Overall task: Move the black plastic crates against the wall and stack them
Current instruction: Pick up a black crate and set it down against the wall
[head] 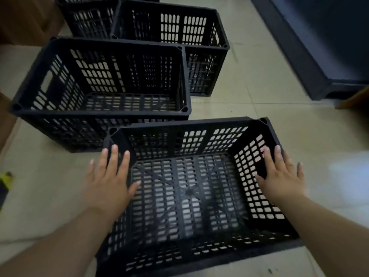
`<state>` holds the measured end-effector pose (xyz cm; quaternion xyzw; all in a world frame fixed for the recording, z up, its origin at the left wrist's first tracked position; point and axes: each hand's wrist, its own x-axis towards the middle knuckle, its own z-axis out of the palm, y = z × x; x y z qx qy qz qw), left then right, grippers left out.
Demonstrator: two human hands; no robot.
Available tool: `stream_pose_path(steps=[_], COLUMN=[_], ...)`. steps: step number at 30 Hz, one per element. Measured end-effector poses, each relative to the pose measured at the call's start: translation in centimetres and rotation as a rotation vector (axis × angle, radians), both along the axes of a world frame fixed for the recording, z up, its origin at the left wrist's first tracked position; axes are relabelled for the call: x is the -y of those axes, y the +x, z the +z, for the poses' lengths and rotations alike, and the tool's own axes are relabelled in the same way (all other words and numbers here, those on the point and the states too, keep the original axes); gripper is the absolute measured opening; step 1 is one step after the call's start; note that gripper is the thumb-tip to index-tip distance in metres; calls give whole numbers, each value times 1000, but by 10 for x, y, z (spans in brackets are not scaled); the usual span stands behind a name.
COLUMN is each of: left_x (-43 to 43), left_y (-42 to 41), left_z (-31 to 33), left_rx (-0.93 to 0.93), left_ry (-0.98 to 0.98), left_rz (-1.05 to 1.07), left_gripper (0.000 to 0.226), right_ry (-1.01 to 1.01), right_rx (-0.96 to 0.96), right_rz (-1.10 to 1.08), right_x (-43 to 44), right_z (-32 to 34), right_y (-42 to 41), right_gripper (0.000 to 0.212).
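Note:
Several black slotted plastic crates stand on the tiled floor. The nearest crate (191,132) is empty and sits right below me. My left hand (108,180) hovers with straight, spread fingers over its left short rim. Over the right short rim my right hand (280,176) is held the same way; whether either hand touches the rim I cannot tell. A second crate (99,112) stands just beyond on the left. A third crate (171,40) is behind it to the right, and a fourth crate (87,19) lies at the top left.
A dark cabinet base (311,56) runs along the right side. Brown furniture (26,19) stands at the upper left and another brown edge (5,116) at the left. A yellow-green object (6,178) lies on the floor at the far left.

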<state>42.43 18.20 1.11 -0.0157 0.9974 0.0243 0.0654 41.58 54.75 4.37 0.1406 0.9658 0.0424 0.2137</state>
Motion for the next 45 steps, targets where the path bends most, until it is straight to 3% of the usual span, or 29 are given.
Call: stream_pose_path(steps=[7, 12, 19, 27, 38, 41, 43, 45], left_x=[-7, -8, -9, 19, 145, 192, 228, 263], left_y=[8, 10, 5, 43, 182, 237, 278, 324], left_z=[-25, -35, -30, -26, 28, 47, 58, 72], left_rx=[76, 34, 135, 279, 363, 301, 119, 62], left_ry=[-137, -223, -461, -455, -452, -406, -357, -381], left_rz=[70, 31, -113, -118, 67, 186, 168, 276], left_gripper=[81, 75, 73, 72, 72, 71, 73, 60], right_ry=[119, 199, 264, 242, 145, 128, 108, 71], right_rx=[16, 15, 58, 102, 198, 207, 200, 190], right_rz=[74, 165, 210, 272, 529, 645, 717, 796], right_x=[-40, -48, -44, -20, 127, 190, 234, 281], right_z=[-33, -40, -41, -31, 9, 24, 35, 47], right_y=[4, -1, -7, 13, 46, 58, 65, 73], right_gripper=[76, 66, 59, 61, 63, 60, 60, 62])
